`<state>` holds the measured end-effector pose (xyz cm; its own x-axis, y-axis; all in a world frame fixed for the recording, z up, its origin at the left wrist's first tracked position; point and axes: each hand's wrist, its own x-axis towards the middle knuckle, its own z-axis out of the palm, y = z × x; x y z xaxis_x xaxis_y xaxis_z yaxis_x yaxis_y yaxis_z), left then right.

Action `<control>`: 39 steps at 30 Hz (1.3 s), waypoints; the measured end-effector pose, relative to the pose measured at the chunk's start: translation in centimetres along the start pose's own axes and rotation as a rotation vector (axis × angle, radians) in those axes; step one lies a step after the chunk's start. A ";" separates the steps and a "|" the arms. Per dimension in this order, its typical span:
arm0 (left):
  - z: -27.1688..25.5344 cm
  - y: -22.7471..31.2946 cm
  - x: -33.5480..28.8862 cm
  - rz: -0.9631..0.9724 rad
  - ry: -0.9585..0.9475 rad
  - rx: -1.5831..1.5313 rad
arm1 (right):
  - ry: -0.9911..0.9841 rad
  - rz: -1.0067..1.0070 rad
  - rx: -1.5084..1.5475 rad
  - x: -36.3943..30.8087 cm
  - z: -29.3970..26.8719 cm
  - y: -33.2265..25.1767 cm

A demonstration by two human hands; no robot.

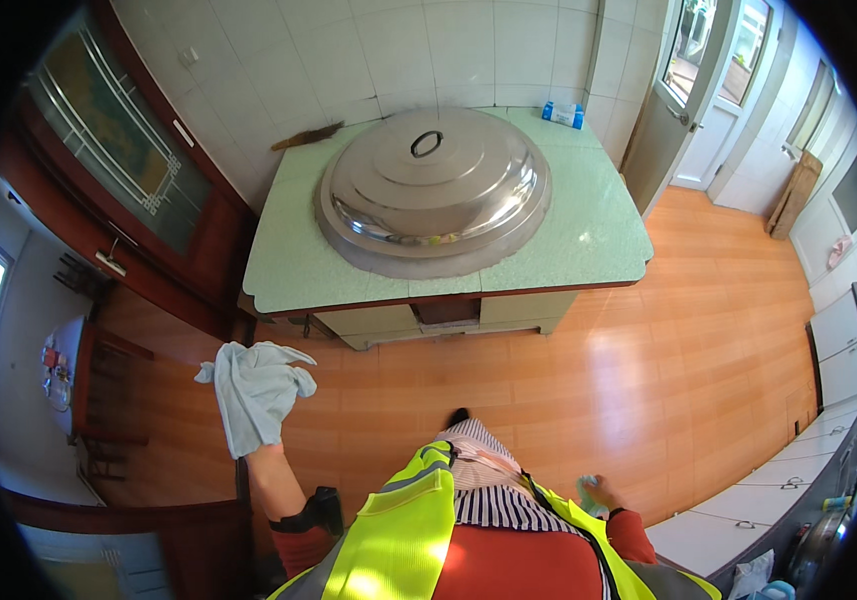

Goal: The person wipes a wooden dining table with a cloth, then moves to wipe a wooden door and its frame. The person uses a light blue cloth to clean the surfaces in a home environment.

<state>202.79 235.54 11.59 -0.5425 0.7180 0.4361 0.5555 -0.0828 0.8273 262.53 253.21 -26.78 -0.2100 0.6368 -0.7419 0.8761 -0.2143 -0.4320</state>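
Note:
A pale blue-grey cloth [257, 395] hangs over my left hand, which reaches forward at the left; the fingers are hidden beneath the folds. Low on the right, close to my body, my right hand [605, 494] is closed around a small pale green thing [589, 488], soft-looking but too small to tell exactly. Ahead stands a tiled green stove counter [579, 235]. On it rests a large domed metal lid [469, 170] with a dark loop handle. Both hands are apart from the counter.
A small brush or whisk [309, 136] and a blue-and-white packet [563, 115] lie at the counter's back edge. Dark wooden doors [129, 200] stand on the left. White cabinets [739, 500] line the right, and a white door [684, 110] is ajar behind.

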 end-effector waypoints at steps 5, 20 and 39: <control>-3.3 -2.5 0.1 -0.046 0.085 0.256 | 0.012 -0.053 -0.069 0.3 -0.1 -7.5; -25.3 -15.7 -4.0 -0.273 0.151 1.104 | -0.147 -0.365 -0.433 10.9 10.0 -30.2; -37.4 -16.6 -18.4 -0.106 1.037 -0.584 | -0.491 -0.723 -0.959 17.7 24.0 -59.0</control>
<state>179.98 197.85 3.09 -0.9676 -0.1380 0.2114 0.2524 -0.5515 0.7951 196.69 259.39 -26.74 -0.7203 0.0042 -0.6937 0.4144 0.8045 -0.4254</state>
